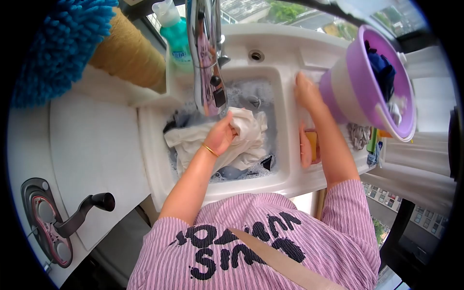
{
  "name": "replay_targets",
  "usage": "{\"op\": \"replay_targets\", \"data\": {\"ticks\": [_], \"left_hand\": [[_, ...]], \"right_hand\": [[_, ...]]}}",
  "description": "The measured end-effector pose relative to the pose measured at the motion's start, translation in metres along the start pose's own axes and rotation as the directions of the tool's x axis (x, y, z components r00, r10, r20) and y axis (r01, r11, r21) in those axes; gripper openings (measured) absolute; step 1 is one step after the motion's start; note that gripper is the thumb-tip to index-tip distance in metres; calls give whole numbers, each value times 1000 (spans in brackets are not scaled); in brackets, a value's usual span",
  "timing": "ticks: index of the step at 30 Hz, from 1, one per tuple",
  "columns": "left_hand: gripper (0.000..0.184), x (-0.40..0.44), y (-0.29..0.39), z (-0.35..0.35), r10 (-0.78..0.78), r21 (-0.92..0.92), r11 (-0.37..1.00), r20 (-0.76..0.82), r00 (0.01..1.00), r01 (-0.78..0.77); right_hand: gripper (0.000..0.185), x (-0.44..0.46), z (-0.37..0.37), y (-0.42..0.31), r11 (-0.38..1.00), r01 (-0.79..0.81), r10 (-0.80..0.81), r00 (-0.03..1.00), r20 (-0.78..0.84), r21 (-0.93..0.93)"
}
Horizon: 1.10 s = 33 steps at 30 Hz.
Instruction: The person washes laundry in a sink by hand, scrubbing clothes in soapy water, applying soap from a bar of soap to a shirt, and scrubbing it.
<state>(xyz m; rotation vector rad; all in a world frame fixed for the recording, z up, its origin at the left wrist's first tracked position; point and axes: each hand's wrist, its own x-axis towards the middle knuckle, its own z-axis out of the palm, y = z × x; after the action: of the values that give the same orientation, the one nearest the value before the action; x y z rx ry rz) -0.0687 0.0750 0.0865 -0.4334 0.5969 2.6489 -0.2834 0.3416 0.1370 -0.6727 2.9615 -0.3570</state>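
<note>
My left hand (221, 135) is closed on a bunched part of a white garment (205, 145), just below the faucet. The rest of the garment lies in sudsy water in the white sink (285, 121), with dark cloth partly showing around it. On the ledge right of the basin, my right hand (308, 92) is beside the base of a purple and white bucket (337, 82). Its fingers are mostly turned away, so what they grip, if anything, is hidden. The bucket holds dark blue clothing (381, 70) and something pale.
A chrome faucet (205, 58) overhangs the basin. Behind it is a green soap bottle (176, 41). Yellow soap (315, 146) and a pink item (305, 150) lie on the right ledge near a grey cloth (359, 136). A rope-wrapped post (128, 53) stands left.
</note>
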Motion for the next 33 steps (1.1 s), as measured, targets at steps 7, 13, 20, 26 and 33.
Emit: {"op": "replay_targets", "data": {"ticks": [7, 13, 20, 26, 33], "left_hand": [[45, 3, -8, 0, 84, 140, 988, -108, 991, -68], [49, 6, -7, 12, 44, 47, 998, -130, 991, -38], [52, -10, -4, 2, 103, -96, 988, -174, 979, -121], [47, 22, -37, -44, 183, 166, 975, -213, 960, -149], [28, 38, -51, -79, 246, 352, 933, -485, 839, -70]], "right_hand": [[21, -9, -34, -40, 988, -1, 20, 993, -121, 154], [31, -84, 6, -155, 768, 359, -378, 923, -76, 530], [26, -114, 59, -141, 815, 40, -59, 998, 14, 578], [46, -87, 126, -137, 504, -466, 284, 885, 370, 727], [42, -87, 141, -141, 714, -397, 277, 917, 288, 577]]}}
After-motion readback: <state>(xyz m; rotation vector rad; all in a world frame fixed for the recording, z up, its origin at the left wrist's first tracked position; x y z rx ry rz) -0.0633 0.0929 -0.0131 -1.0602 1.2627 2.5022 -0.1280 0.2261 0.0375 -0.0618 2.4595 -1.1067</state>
